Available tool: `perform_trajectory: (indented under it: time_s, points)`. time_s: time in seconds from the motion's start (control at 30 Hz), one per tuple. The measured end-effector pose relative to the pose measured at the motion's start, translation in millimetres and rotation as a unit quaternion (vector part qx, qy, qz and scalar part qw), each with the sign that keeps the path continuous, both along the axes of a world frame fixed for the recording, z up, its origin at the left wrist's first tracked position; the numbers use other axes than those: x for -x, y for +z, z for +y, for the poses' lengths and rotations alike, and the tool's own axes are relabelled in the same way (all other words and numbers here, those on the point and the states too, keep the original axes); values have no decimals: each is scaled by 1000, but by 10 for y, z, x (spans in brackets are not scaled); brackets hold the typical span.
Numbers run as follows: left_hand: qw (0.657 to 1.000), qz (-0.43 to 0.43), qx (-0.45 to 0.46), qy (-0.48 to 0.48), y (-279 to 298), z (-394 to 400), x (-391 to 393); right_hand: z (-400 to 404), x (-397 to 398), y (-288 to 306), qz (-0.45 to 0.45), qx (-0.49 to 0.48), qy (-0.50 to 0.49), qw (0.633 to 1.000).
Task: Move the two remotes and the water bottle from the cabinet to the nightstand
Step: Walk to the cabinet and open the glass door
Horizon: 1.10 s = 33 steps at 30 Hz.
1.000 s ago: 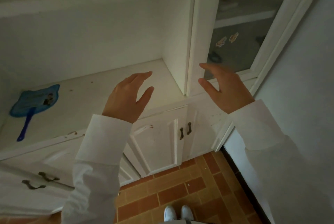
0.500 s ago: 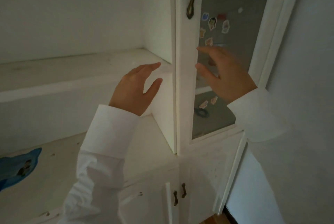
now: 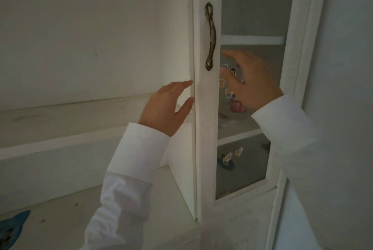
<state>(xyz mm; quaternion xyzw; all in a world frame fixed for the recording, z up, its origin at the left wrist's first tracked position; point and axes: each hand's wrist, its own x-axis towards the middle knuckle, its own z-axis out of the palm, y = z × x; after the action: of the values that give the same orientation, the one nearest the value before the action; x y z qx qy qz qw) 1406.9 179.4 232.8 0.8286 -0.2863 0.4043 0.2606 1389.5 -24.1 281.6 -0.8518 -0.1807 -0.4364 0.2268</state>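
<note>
Both hands, fingers apart and holding nothing, have risen to the cabinet: right hand nears the door handle, left hand at the door edge; door likely opens next.

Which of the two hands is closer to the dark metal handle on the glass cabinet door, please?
The right hand, raised in front of the glass pane beside the door handle. The left hand sits lower, at the door frame's left edge.
</note>
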Motion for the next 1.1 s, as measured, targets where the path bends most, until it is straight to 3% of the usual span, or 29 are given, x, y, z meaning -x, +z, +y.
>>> perform_trajectory:
  time_s: [0.27,0.4,0.57,0.8,1.1]
  points:
    - [999,24,26,27,-88,-71,-178,244,-420,158,-18,-66,4,998]
    - [999,34,26,26,-195,-113,-249,380,-543,238,-43,-151,28,987]
    - [998,47,25,18,-309,-171,-278,448,-583,294,-12,-247,69,966]
    - [998,53,36,16,-381,-223,-267,376,-596,324,18,-238,95,966]
    - [993,109,39,13,-489,-341,-158,362,-581,368,9,-217,57,974]
